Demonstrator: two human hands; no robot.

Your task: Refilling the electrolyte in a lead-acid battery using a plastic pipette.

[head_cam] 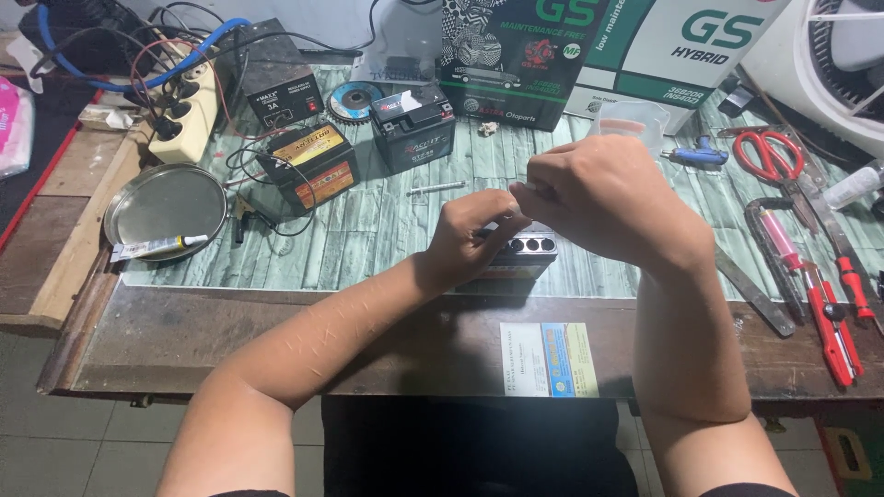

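Hands — over small battery

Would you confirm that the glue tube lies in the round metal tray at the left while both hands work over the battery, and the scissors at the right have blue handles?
One detail is wrong: the scissors have red handles, not blue, as the head view shows. The glue tube does lie in the round metal tray at the left, and the left hand and right hand work over the battery.
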